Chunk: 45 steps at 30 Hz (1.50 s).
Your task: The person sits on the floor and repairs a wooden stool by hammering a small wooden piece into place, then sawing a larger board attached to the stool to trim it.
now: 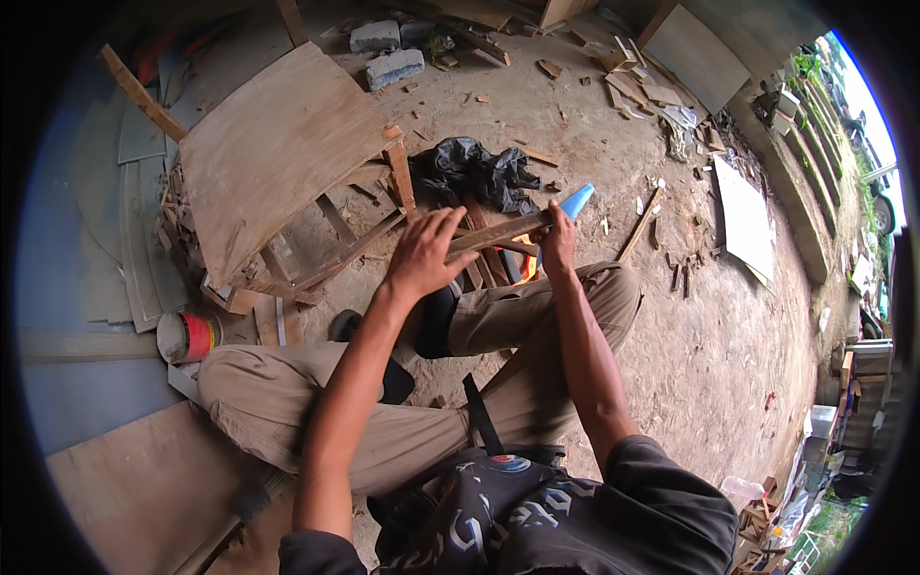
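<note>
A person sits on bare ground with knees drawn up, working a wood strip (498, 233) held across the knees. The left hand (422, 254) lies flat on the strip's near end, fingers spread wide and pressing down rather than curled round it. The right hand (556, 240) is closed on a tool with a light-blue handle (577, 202), which sticks up toward 1 o'clock from the fist; the working end is hidden behind the hand and the strip, so what kind of tool it is cannot be told. An orange object (526, 265) shows just under the strip, mostly covered.

At 10 o'clock from the hands stands an unfinished wooden frame (355, 240) with a plywood sheet (273, 153) lying tilted over it; several slats of the frame are in place and gaps show between them. Judging from that, the frame is partly built and the strip in hand is one more piece being shaped or trimmed, not yet fitted. A black plastic bag (474, 172) lies at 12 o'clock, just beyond the strip. Two grey blocks (388, 53) sit farther off at 11 o'clock. A red-and-white can (189, 335) rests at 9 o'clock beside the left knee. Offcuts (637, 91) litter the ground toward 1 o'clock, and a white board (746, 218) lies at 3 o'clock.
</note>
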### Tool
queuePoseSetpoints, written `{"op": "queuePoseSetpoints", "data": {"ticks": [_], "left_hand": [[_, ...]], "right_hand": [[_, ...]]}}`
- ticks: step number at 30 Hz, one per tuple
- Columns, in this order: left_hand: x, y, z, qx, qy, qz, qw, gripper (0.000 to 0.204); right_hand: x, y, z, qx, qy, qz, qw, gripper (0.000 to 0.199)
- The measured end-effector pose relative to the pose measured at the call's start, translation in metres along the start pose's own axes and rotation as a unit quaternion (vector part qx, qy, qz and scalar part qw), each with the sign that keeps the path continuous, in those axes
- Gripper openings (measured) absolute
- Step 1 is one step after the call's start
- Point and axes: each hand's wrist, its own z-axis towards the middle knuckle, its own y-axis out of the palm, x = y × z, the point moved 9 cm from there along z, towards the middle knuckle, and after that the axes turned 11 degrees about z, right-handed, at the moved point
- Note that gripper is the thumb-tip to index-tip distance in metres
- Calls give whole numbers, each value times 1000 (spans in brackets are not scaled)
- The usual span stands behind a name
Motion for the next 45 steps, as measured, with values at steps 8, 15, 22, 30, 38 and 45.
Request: {"op": "queuePoseSetpoints", "data": {"ticks": [8, 15, 22, 30, 38, 45], "left_hand": [[-40, 72, -43, -141, -125, -51, 981, 40], [-92, 35, -49, 46, -147, 32, 988, 44], [-121, 92, -88, -86, -204, 0, 975, 49], [-133, 96, -127, -155, -249, -31, 955, 49], [-149, 88, -147, -179, -321, -11, 930, 46], [-144, 95, -145, -202, -315, -31, 927, 47]], "right_hand": [[54, 17, -9, -49, 110, -141, 983, 50], [60, -64, 35, 104, 55, 51, 992, 59], [173, -5, -16, -328, -80, -706, 622, 38], [229, 15, -45, -204, -51, -757, 618, 23], [233, 10, -55, -123, -6, -835, 536, 23], [225, -13, -43, -146, 105, -719, 671, 26]]}}
